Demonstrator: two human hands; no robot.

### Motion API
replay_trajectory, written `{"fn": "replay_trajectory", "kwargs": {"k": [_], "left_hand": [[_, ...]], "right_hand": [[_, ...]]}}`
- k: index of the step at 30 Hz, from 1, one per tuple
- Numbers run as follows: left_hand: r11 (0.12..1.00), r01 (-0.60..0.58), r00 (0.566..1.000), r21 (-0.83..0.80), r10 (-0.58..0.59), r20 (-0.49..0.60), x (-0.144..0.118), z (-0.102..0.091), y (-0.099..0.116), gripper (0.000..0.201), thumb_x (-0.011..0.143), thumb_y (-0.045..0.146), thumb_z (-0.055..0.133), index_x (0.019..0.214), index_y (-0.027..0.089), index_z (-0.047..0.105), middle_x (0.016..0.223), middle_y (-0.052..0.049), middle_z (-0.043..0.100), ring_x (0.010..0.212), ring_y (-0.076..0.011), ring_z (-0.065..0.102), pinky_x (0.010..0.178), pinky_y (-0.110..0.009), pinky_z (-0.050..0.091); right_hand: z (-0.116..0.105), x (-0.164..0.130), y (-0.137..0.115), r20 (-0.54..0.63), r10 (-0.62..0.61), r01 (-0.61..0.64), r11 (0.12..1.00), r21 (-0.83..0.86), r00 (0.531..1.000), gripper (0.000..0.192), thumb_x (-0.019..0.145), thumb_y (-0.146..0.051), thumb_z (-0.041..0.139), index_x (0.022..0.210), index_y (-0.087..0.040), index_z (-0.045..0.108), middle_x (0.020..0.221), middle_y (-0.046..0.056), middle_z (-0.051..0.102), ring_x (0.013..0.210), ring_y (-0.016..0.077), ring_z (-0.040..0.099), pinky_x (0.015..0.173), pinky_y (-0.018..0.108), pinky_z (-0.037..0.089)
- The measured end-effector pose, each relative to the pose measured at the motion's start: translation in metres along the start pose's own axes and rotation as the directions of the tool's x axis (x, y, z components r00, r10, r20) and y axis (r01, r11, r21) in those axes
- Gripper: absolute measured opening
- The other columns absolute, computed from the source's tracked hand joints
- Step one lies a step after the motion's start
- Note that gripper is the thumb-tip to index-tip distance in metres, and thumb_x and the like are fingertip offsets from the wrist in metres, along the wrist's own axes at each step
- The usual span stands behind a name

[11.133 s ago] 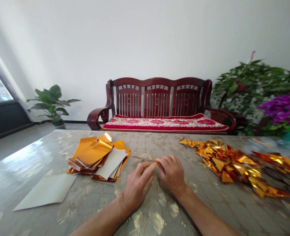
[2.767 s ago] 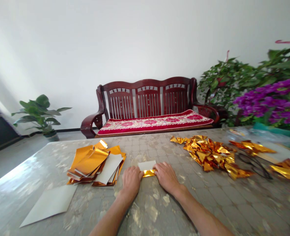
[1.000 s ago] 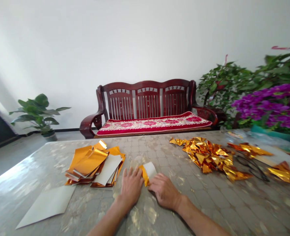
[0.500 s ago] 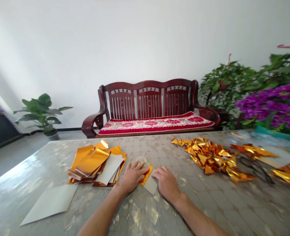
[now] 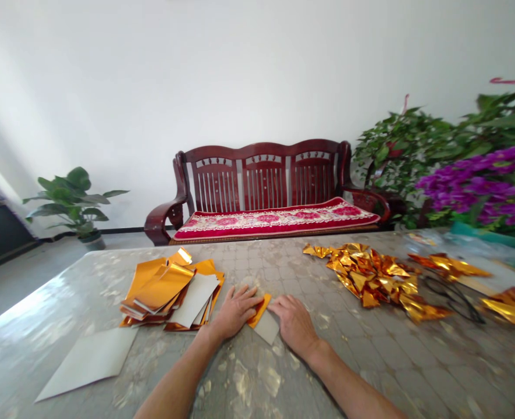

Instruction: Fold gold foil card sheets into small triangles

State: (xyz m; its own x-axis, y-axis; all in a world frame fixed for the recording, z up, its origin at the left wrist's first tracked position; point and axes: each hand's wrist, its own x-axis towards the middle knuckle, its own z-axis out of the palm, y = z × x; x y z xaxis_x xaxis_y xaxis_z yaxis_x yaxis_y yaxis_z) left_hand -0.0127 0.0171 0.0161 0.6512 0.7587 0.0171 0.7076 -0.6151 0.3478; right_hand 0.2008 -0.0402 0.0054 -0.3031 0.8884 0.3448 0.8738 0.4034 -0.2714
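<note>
Both hands flat, palms down on the counter (image 5: 283,372), fingers spread and extended, nothing gripped. Left hand (image 5: 235,311) pressing on the gold edge of a small folded foil sheet (image 5: 263,317), fingertips reaching toward 1 o'clock. Right hand (image 5: 294,323) just beside it at 3 o'clock, thumb side touching the sheet's white underside. Folded foil sheet lying flat between the 2 hands, near the middle of the counter, gold flap uppermost on its left half and white face showing toward 5 o'clock.

At 9 o'clock from the left hand, close by, a loose stack of gold and white sheets (image 5: 172,294), fanned out untidily, some gold side up, some white. Farther out at 8 o'clock, well apart, 1 single white sheet (image 5: 89,361) lying flat near the counter's edge. At 2 o'clock from the right hand, well apart, a heap of folded gold pieces (image 5: 373,279), crinkled and shiny. Beyond that heap toward 3 o'clock, black scissors (image 5: 451,294) flat on the counter, with more gold pieces on either side.

Behind the counter at 12 o'clock, a dark wooden bench (image 5: 268,189) with a red patterned cushion, against a white wall. Purple flowers (image 5: 484,189) and green foliage at far right; a potted plant (image 5: 76,201) on the floor at far left.
</note>
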Motion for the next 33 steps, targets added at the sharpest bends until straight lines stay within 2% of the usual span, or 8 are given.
{"fn": "replay_trajectory", "kwargs": {"k": [5, 16, 23, 26, 28, 30, 31, 33], "left_hand": [[1.0, 0.002, 1.0, 0.003, -0.002, -0.001, 0.0, 0.0, 0.0, 0.049, 0.093, 0.024, 0.046, 0.14, 0.038, 0.048, 0.156, 0.0, 0.036, 0.147, -0.0232, 0.026, 0.118, -0.056, 0.013], [1.0, -0.019, 1.0, -0.007, 0.019, -0.01, 0.0, 0.0, -0.001, 0.048, 0.093, 0.025, 0.047, 0.14, 0.037, 0.048, 0.155, -0.001, 0.038, 0.146, -0.0222, 0.027, 0.118, -0.053, 0.014], [1.0, -0.018, 1.0, -0.007, 0.018, -0.018, 0.002, 0.002, -0.004, 0.046, 0.093, 0.025, 0.048, 0.138, 0.035, 0.052, 0.154, -0.002, 0.04, 0.145, -0.0234, 0.03, 0.118, -0.053, 0.016], [1.0, 0.002, 0.988, 0.011, 0.0, -0.152, -0.001, 0.005, -0.003, 0.04, 0.093, 0.028, 0.05, 0.132, 0.03, 0.058, 0.148, -0.005, 0.048, 0.14, -0.0237, 0.039, 0.117, -0.05, 0.025], [0.999, 0.024, 0.944, 0.023, -0.015, -0.329, -0.007, 0.005, 0.002, 0.035, 0.094, 0.031, 0.049, 0.126, 0.025, 0.063, 0.141, -0.009, 0.055, 0.131, -0.0244, 0.049, 0.113, -0.047, 0.035], [1.0, -0.012, 0.888, 0.019, 0.02, -0.459, -0.018, 0.005, 0.013, 0.033, 0.098, 0.032, 0.043, 0.121, 0.024, 0.065, 0.129, -0.009, 0.062, 0.117, -0.0223, 0.058, 0.105, -0.041, 0.044], [0.997, -0.071, 0.882, 0.01, 0.068, -0.466, -0.024, 0.005, 0.021, 0.033, 0.099, 0.031, 0.04, 0.118, 0.024, 0.066, 0.122, -0.008, 0.065, 0.111, -0.0199, 0.06, 0.1, -0.037, 0.048], [0.978, -0.208, 0.897, -0.004, 0.189, -0.4, -0.036, 0.007, 0.037, 0.033, 0.1, 0.027, 0.036, 0.115, 0.024, 0.065, 0.112, -0.007, 0.068, 0.103, -0.0159, 0.062, 0.095, -0.029, 0.05]], "right_hand": [[0.001, 0.001, 0.0, 0.018, 0.029, -0.029, 0.999, -0.025, 0.999, 0.034, 0.093, -0.007, 0.043, 0.105, -0.025, 0.071, 0.1, 0.004, 0.063, 0.096, 0.0184, 0.052, 0.084, 0.029, 0.037], [0.001, 0.002, -0.001, 0.01, -0.012, 0.012, 0.998, -0.057, 1.0, 0.028, 0.093, -0.009, 0.048, 0.105, -0.023, 0.068, 0.1, 0.004, 0.062, 0.095, 0.0186, 0.051, 0.082, 0.029, 0.036], [0.002, 0.004, -0.004, 0.039, -0.06, 0.063, 0.994, -0.092, 0.997, 0.029, 0.093, -0.007, 0.045, 0.109, -0.021, 0.064, 0.114, 0.005, 0.063, 0.103, 0.0198, 0.051, 0.088, 0.03, 0.036], [0.0, 0.005, -0.005, 0.067, -0.076, 0.083, 0.991, -0.109, 0.995, 0.031, 0.093, -0.006, 0.043, 0.113, -0.019, 0.062, 0.117, 0.006, 0.063, 0.107, 0.0204, 0.05, 0.088, 0.031, 0.036], [-0.002, 0.006, -0.007, 0.079, -0.079, 0.089, 0.988, -0.129, 0.994, 0.032, 0.094, -0.006, 0.041, 0.116, -0.02, 0.061, 0.115, 0.007, 0.064, 0.106, 0.021, 0.051, 0.087, 0.032, 0.035], [-0.003, 0.005, -0.008, 0.085, -0.081, 0.093, 0.984, -0.151, 0.993, 0.032, 0.095, -0.007, 0.041, 0.116, -0.021, 0.06, 0.112, 0.007, 0.065, 0.104, 0.0217, 0.051, 0.085, 0.033, 0.035], [-0.004, 0.005, -0.009, 0.087, -0.079, 0.093, 0.982, -0.162, 0.993, 0.031, 0.095, -0.008, 0.042, 0.115, -0.021, 0.061, 0.11, 0.006, 0.065, 0.102, 0.022, 0.052, 0.084, 0.034, 0.034], [-0.005, 0.004, -0.011, 0.087, -0.067, 0.083, 0.979, -0.186, 0.994, 0.026, 0.094, -0.01, 0.044, 0.109, -0.023, 0.061, 0.107, 0.006, 0.066, 0.1, 0.0227, 0.051, 0.082, 0.034, 0.033]]}}
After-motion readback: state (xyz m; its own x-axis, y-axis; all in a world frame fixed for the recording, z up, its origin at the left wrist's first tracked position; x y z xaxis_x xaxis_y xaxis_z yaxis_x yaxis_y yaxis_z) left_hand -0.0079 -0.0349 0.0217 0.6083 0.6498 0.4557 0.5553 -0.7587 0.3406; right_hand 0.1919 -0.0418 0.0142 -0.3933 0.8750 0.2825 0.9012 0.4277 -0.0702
